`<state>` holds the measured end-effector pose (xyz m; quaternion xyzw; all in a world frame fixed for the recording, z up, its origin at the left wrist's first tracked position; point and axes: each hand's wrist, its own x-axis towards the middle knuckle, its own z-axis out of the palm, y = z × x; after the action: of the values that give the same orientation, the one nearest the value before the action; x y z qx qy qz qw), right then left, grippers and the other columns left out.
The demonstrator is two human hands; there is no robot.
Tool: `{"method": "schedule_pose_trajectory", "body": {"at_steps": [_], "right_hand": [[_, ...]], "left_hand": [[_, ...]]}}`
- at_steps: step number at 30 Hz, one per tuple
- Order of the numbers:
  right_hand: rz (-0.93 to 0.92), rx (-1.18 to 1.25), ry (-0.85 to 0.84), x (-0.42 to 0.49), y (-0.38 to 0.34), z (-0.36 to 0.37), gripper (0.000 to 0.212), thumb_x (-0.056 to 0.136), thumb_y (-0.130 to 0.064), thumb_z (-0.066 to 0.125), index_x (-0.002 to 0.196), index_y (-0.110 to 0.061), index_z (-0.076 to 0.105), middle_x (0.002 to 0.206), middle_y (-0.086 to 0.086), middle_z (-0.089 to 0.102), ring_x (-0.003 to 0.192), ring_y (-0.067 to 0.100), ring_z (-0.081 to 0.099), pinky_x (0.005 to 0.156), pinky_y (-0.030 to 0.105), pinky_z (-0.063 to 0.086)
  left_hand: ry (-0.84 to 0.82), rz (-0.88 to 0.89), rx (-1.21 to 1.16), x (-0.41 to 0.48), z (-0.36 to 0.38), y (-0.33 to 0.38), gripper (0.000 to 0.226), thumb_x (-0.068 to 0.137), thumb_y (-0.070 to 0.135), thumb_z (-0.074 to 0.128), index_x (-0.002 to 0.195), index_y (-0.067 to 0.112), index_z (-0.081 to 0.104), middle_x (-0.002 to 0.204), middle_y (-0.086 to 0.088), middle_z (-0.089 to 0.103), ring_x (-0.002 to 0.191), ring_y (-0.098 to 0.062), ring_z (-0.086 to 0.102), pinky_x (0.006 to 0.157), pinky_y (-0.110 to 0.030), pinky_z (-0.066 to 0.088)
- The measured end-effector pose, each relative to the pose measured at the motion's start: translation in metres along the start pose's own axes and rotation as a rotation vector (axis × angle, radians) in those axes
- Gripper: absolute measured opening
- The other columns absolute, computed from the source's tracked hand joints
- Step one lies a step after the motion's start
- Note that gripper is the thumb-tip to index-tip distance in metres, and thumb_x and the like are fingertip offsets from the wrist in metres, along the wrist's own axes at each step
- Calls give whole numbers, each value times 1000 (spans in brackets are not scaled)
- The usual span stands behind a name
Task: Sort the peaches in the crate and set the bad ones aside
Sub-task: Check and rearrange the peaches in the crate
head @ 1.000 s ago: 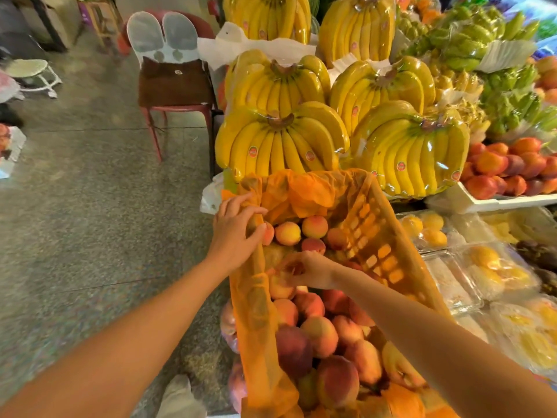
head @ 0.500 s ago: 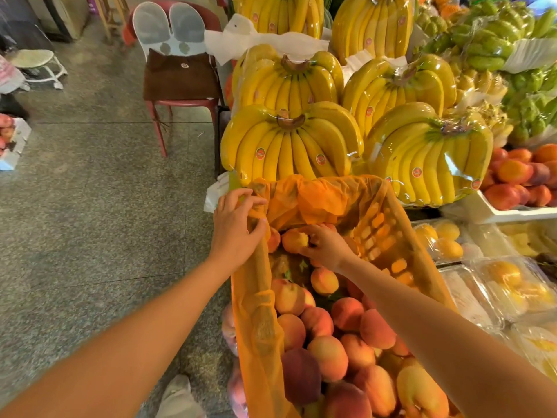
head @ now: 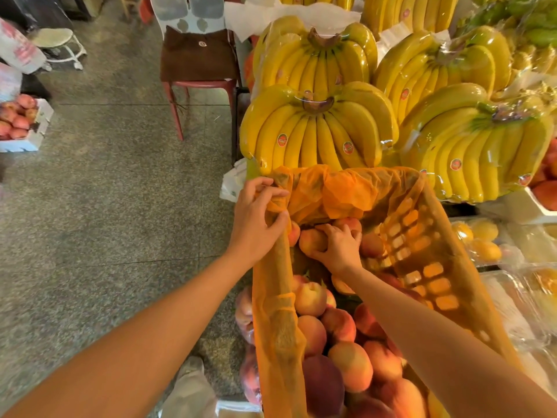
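An orange crate (head: 422, 260) lined with a thin orange plastic liner (head: 340, 191) holds several peaches (head: 349, 366), orange-red and heaped toward me. My left hand (head: 256, 224) grips the liner at the crate's far left corner and holds it back. My right hand (head: 337, 245) reaches deep to the far end and curls its fingers round a pale peach (head: 312, 239) there. More peaches lie right beside that hand. A dark purplish peach (head: 322, 384) sits low near the crate's left wall.
Wrapped banana bunches (head: 316, 131) are stacked just behind the crate. Packed fruit trays (head: 488, 245) lie to the right. A red chair (head: 199, 61) stands on the speckled floor at the left, with a box of peaches (head: 21, 122) at the far left.
My right hand has moved from the crate's middle to its far end and closed round a peach there. My left hand stays on the liner.
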<state>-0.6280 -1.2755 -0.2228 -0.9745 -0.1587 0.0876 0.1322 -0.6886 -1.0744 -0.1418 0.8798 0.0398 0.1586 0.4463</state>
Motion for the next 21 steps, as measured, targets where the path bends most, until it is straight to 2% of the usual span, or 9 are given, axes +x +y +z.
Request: {"method": "schedule_pose_trajectory", "body": {"at_steps": [5, 7, 10, 13, 14, 15, 18, 19, 21], "right_hand": [[-44, 40, -15, -1, 8, -8, 58, 74, -51, 73, 123, -25, 57, 123, -4, 61, 118, 20, 49, 97, 43, 27], [-67, 205, -16, -9, 11, -18, 58, 72, -46, 79, 121, -22, 58, 119, -4, 62, 115, 18, 52, 94, 40, 32], [-51, 565, -96, -20, 18, -42, 53, 69, -33, 85, 115, -22, 60, 111, -5, 62, 103, 15, 59, 87, 35, 50], [-9, 777, -181, -29, 22, -68, 48, 70, -30, 85, 112, -20, 64, 111, 2, 65, 99, 17, 63, 84, 31, 53], [19, 843, -209, -33, 22, -77, 46, 71, -29, 84, 112, -18, 65, 110, 5, 66, 99, 18, 63, 83, 29, 52], [40, 891, -230, -38, 22, -86, 45, 73, -29, 83, 112, -16, 66, 109, 7, 67, 99, 18, 63, 83, 29, 51], [74, 996, -266, -50, 20, -109, 43, 73, -40, 77, 107, -16, 68, 105, 8, 70, 94, 19, 65, 85, 35, 51], [78, 1046, -287, -52, 19, -116, 39, 75, -39, 75, 105, -15, 68, 102, 8, 70, 92, 19, 65, 85, 37, 52], [80, 1104, -306, -57, 15, -126, 29, 81, -36, 73, 100, -15, 67, 95, 8, 68, 89, 20, 64, 85, 38, 51]], "left_hand": [[-20, -6, -17, -1, 0, 2, 33, 81, 31, 59, 111, 19, 63, 128, 0, 39, 122, -10, 39, 102, -27, 35], [-22, -1, 8, 0, -1, 2, 32, 81, 29, 60, 111, 19, 64, 128, -1, 40, 122, -12, 40, 103, -29, 35], [7, 9, 174, -1, -3, 6, 25, 81, 26, 65, 107, 23, 65, 127, -2, 44, 123, -18, 38, 102, -40, 34], [86, 102, 347, -1, -3, 27, 23, 79, 33, 65, 101, 29, 66, 123, 0, 50, 121, -21, 33, 98, -39, 26], [44, 162, 320, 0, -2, 37, 28, 77, 40, 63, 103, 30, 65, 122, 1, 50, 119, -19, 35, 97, -35, 27], [-74, 202, 260, 1, 1, 46, 38, 75, 46, 62, 109, 31, 63, 122, 3, 50, 116, -16, 39, 97, -31, 31], [-511, 164, 191, -1, 17, 70, 74, 67, 51, 76, 133, 35, 46, 131, 6, 44, 114, -12, 50, 94, -31, 44], [-551, 140, 186, -3, 23, 74, 81, 65, 50, 80, 136, 35, 43, 133, 5, 44, 117, -12, 48, 95, -28, 42], [-531, 99, 91, -6, 30, 77, 84, 58, 54, 82, 132, 33, 47, 129, 4, 52, 119, -15, 50, 94, -29, 42]]}}
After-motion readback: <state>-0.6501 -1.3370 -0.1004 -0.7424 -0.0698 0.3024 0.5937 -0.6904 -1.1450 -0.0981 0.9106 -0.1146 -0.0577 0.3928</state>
